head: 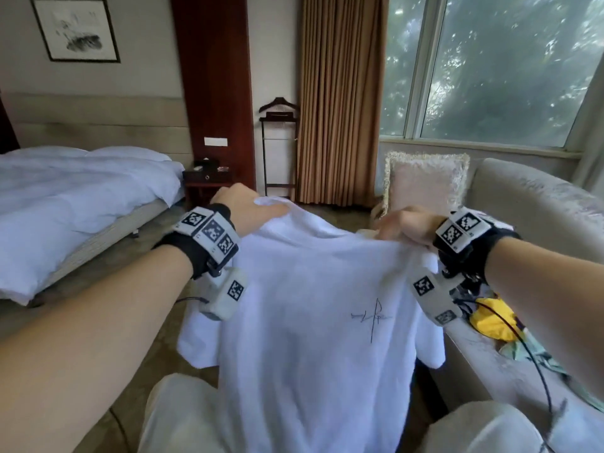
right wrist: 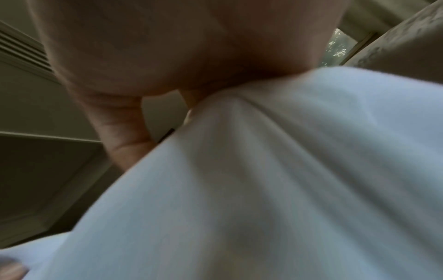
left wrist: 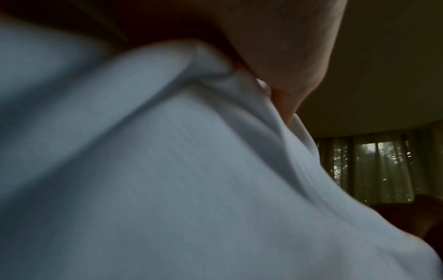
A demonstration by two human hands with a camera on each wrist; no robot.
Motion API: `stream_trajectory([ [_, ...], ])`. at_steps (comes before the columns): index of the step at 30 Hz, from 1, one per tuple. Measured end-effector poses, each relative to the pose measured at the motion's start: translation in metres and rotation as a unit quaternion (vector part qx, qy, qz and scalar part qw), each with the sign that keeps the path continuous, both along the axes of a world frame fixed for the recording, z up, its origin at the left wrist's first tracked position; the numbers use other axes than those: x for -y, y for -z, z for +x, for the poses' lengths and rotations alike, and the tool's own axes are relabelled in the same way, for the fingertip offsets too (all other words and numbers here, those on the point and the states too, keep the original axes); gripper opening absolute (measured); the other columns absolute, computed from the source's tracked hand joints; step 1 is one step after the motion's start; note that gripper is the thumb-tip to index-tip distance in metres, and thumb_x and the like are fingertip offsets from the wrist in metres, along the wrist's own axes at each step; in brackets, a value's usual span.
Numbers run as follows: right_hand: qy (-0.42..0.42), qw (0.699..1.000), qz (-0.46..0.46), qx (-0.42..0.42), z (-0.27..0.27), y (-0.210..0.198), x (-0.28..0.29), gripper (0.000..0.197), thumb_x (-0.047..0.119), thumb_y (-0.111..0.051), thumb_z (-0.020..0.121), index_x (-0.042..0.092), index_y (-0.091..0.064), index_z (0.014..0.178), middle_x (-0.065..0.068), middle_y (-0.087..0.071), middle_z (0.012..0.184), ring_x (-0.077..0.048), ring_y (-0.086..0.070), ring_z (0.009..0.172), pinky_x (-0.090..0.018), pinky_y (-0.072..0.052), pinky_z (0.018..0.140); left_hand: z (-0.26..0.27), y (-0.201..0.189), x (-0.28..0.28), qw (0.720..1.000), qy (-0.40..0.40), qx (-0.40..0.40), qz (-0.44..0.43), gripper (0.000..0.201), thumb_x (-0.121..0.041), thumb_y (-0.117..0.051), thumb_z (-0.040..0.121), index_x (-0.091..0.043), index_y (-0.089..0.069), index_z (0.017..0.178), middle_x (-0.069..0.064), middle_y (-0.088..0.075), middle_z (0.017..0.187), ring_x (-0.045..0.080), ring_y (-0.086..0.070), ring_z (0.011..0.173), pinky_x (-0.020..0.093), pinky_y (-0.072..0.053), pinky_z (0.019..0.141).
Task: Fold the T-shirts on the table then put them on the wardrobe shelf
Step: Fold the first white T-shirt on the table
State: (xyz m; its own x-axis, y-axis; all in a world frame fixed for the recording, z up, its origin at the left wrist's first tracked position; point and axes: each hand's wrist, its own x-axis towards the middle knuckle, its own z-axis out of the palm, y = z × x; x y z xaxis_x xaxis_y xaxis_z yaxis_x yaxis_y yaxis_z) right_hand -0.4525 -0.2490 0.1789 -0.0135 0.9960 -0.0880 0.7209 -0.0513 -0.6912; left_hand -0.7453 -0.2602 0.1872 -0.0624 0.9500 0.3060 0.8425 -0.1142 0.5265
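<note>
A white cotton T-shirt (head: 304,308) with a small thin black line drawing on its chest hangs in the air in front of the person, spread between both hands above the pale trousers (head: 183,420) on their knees. The left hand (head: 243,207) has its grip clenched on the cloth at one shoulder, fingers bunching the fabric near the collar; the left wrist view shows a gathered fold of the shirt pinched under the hand. The right hand (head: 403,225) has its grip grasping the other shoulder, and the right wrist view shows the cloth draping down from its curled fingers (right wrist: 120,136). Both sleeves hang loose at the sides.

Just to the right lies a crumpled yellow garment (head: 493,317) on a pale upholstered sofa (head: 529,197), with a fringed cream cushion (head: 425,184) behind. To the left stands a bed with white linen (head: 75,197).
</note>
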Motion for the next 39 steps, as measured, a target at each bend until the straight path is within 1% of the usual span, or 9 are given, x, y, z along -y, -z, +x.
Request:
stream_trajectory([
  [2,0.049,0.999,-0.006,-0.003,0.009,0.024,-0.026,0.030,0.009,-0.073,0.077,0.010,-0.071,0.107,-0.007,-0.068,0.090,-0.021,-0.062,0.082,-0.029,-0.053,0.075,-0.004,0.019,-0.030,0.998,0.018,-0.024,-0.063,0.064,-0.072,-0.067,0.069,-0.011,-0.051,0.060,0.008,-0.048,0.067,0.024,-0.047,0.071,0.030,-0.032,0.061],
  [6,0.139,0.990,0.009,0.029,0.019,0.070,-0.063,0.028,0.027,-0.076,0.077,0.012,-0.069,0.099,-0.008,-0.069,0.088,-0.017,-0.060,0.067,-0.022,-0.042,0.050,-0.016,0.065,-0.082,0.992,0.054,-0.011,-0.112,0.098,-0.094,-0.065,0.020,-0.011,-0.055,0.071,0.006,-0.046,0.071,0.021,-0.045,0.066,0.032,-0.033,0.062],
  [11,0.176,0.979,0.005,0.103,0.017,0.113,-0.117,0.025,0.049,-0.063,0.080,0.026,-0.068,0.089,0.000,-0.061,0.071,-0.018,-0.058,0.061,-0.019,-0.035,0.043,-0.025,0.126,-0.141,0.977,0.085,-0.036,-0.191,0.057,-0.049,-0.082,0.044,-0.017,-0.054,0.082,0.005,-0.059,0.087,0.023,-0.053,0.071,0.033,-0.043,0.062],
  [13,0.171,0.978,-0.012,0.118,0.014,0.128,-0.137,0.027,0.052,-0.062,0.082,0.026,-0.068,0.085,-0.001,-0.060,0.069,-0.021,-0.059,0.063,-0.021,-0.038,0.047,-0.025,0.144,-0.166,0.981,0.048,-0.028,-0.188,0.026,-0.017,-0.073,0.062,-0.013,-0.049,0.069,0.006,-0.052,0.071,0.021,-0.041,0.062,0.025,-0.034,0.054],
  [16,0.173,0.974,-0.043,0.141,0.008,0.155,-0.172,0.031,0.057,-0.062,0.079,0.026,-0.069,0.082,-0.002,-0.059,0.070,-0.028,-0.062,0.078,-0.029,-0.049,0.067,-0.027,0.176,-0.204,0.987,-0.026,0.000,-0.159,0.027,-0.002,-0.055,0.079,-0.017,-0.044,0.059,0.005,-0.043,0.063,0.022,-0.035,0.062,0.027,-0.031,0.056],
  [22,0.193,0.962,-0.106,0.165,0.005,0.212,-0.234,0.034,0.062,-0.059,0.077,0.029,-0.067,0.082,-0.008,-0.061,0.088,-0.033,-0.061,0.098,-0.047,-0.042,0.100,-0.047,0.241,-0.248,0.972,-0.103,0.015,-0.213,0.047,-0.044,-0.066,0.087,-0.016,-0.047,0.055,0.009,-0.045,0.058,0.036,-0.058,0.076,0.033,-0.043,0.060],
  [25,0.190,0.954,-0.135,0.188,0.004,0.236,-0.256,0.036,0.062,-0.059,0.079,0.028,-0.066,0.087,-0.006,-0.060,0.085,-0.031,-0.060,0.096,-0.046,-0.041,0.101,-0.059,0.266,-0.267,0.963,-0.114,0.029,-0.243,0.053,-0.050,-0.070,0.083,-0.010,-0.044,0.059,0.011,-0.040,0.059,0.025,-0.044,0.064,0.031,-0.030,0.052],
  [32,0.198,0.948,-0.163,0.188,-0.006,0.272,-0.289,0.044,0.056,-0.062,0.082,0.022,-0.040,0.064,-0.002,-0.048,0.069,-0.031,-0.060,0.094,-0.047,-0.042,0.100,-0.065,0.298,-0.307,0.951,-0.154,0.028,-0.266,0.050,-0.051,-0.075,0.078,-0.004,-0.062,0.065,0.007,-0.056,0.063,0.024,-0.050,0.060,0.027,-0.033,0.050],
  [39,0.189,0.944,-0.178,0.201,-0.005,0.299,-0.315,0.030,0.053,-0.056,0.075,0.024,-0.057,0.081,-0.004,-0.059,0.076,-0.030,-0.062,0.081,-0.047,-0.047,0.094,-0.065,0.312,-0.332,0.935,-0.135,0.007,-0.328,0.052,-0.058,-0.076,0.073,-0.009,-0.060,0.066,0.007,-0.059,0.067,0.025,-0.055,0.062,0.032,-0.045,0.060],
])
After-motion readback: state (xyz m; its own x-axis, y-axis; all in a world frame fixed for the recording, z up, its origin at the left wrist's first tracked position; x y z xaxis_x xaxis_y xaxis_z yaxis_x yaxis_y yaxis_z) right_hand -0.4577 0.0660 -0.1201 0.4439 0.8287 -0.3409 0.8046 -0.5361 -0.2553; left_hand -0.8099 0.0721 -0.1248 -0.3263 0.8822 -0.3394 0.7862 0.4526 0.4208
